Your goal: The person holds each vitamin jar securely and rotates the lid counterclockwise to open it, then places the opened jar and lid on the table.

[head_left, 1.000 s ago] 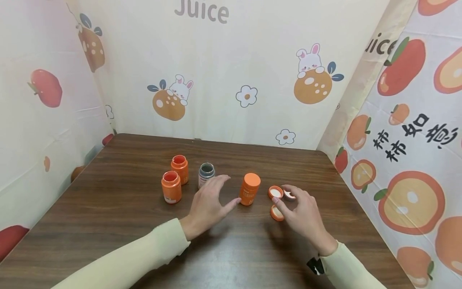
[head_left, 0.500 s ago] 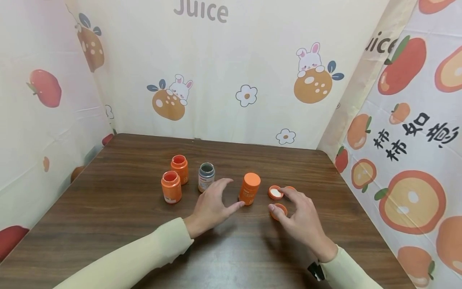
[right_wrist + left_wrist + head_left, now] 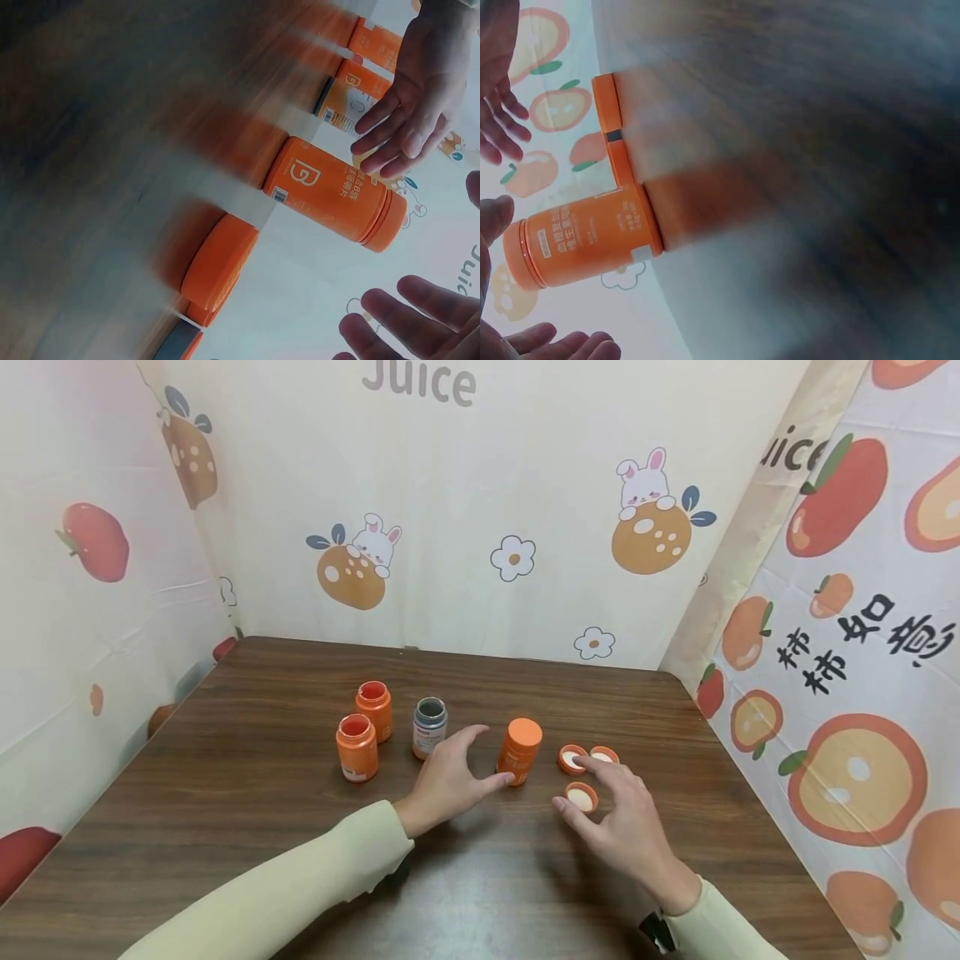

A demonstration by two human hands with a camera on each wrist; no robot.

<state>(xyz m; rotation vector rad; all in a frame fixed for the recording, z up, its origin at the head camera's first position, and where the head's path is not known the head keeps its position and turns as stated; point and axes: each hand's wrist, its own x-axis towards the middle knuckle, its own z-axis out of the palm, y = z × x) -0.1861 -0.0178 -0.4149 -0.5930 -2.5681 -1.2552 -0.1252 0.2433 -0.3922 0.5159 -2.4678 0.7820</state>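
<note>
A capped orange bottle (image 3: 519, 752) stands upright between my hands. My left hand (image 3: 450, 781) is just left of it, thumb and fingers spread apart, holding nothing; the thumb tip overlaps the bottle's base in the head view, and contact cannot be told. Over the near side of several loose lids, my right hand (image 3: 626, 822) hovers with its fingers parted and nothing held. One orange lid (image 3: 581, 798) lies nearest its thumb. Behind it are another orange lid (image 3: 567, 767) and a third lid (image 3: 604, 754), pale insides up. A dark grey lid side (image 3: 178, 341) shows in the right wrist view.
Two uncapped orange bottles (image 3: 357, 752) stand at the left, one behind the other. Beside them is an uncapped grey bottle (image 3: 428, 737), close behind my left hand. The brown wooden table (image 3: 225, 777) is bordered by printed curtains at the back and sides.
My left hand has shifted slightly right, closer to the capped bottle. My right hand has drawn back toward me, uncovering more of the lids. The bottles stay in place.
</note>
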